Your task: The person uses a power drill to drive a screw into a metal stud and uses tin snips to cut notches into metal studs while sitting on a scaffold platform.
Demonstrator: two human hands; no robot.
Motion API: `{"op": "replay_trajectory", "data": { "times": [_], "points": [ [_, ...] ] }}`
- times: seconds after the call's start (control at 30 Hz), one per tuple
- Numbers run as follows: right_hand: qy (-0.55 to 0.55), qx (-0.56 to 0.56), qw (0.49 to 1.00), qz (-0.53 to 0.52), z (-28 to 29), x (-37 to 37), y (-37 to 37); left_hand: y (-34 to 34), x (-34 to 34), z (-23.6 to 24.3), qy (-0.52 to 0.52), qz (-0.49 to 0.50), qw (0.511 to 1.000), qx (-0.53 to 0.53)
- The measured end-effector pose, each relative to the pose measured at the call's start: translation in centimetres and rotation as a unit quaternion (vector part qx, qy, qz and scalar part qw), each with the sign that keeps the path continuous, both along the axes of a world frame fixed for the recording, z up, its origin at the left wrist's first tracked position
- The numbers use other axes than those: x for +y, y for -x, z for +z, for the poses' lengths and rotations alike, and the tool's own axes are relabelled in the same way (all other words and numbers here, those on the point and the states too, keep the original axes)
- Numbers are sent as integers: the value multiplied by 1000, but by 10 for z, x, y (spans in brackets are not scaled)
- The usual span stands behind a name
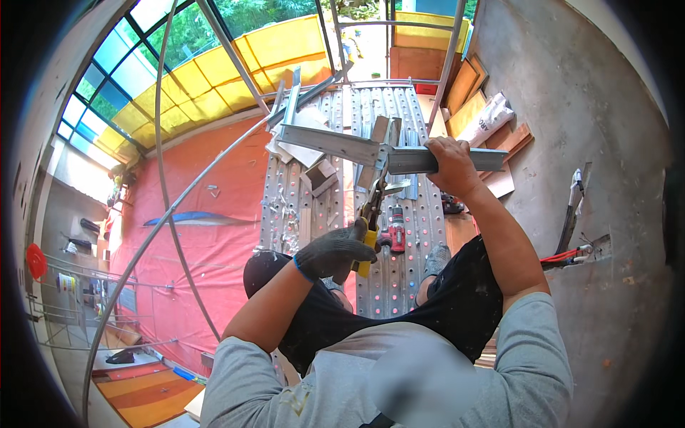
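My left hand (330,252), in a dark glove, is closed around the yellow handles of tin snips (372,241). The jaws of the snips reach up to the middle of a grey metal channel (412,161). Bare, my right hand (452,165) wraps over the right part of this channel and holds it up. From the snips a second length of the metal (325,141) runs off to the left at an angle; whether the two lengths are still joined is hard to see. Below the channel a red and black cordless drill (394,232) stands on the perforated metal planks (399,282).
Offcuts of metal and board (319,176) lie on the planks ahead. Grey scaffold poles (193,196) cross on the left above red sheeting (214,257). At the right, a white sack (489,120) and wooden boards (467,85) lean by the grey wall (592,143), where red cables (567,255) stick out.
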State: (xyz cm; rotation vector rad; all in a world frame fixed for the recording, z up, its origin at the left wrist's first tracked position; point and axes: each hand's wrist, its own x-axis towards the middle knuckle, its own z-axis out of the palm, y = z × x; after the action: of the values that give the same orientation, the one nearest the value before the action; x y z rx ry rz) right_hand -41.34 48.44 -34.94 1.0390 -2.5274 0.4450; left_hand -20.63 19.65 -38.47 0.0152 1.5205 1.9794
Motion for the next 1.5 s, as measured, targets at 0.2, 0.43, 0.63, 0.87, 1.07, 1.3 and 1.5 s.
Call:
{"op": "replay_trajectory", "data": {
  "times": [0.2,0.43,0.63,0.87,1.07,1.3,1.5],
  "points": [
    [-24,16,998,-63,4,0,-4,2,10,12,134,-44,989,40],
    [54,41,996,-50,0,8,12,5,-14,1,155,-92,846,501],
    [48,47,998,1,0,0,7,4,-13,-1,127,-71,887,439],
    [4,104,995,-4,1,0,5,3,-5,25,150,-17,969,196],
    [-103,-10,994,-21,4,-10,-16,8,-16,25,211,-48,915,340],
    [-173,-121,976,57,7,7,-13,14,-7,9,107,-35,993,23],
    [-309,-104,944,54,34,24,-5,10,-3,-13,122,-84,978,148]
  ]
}}
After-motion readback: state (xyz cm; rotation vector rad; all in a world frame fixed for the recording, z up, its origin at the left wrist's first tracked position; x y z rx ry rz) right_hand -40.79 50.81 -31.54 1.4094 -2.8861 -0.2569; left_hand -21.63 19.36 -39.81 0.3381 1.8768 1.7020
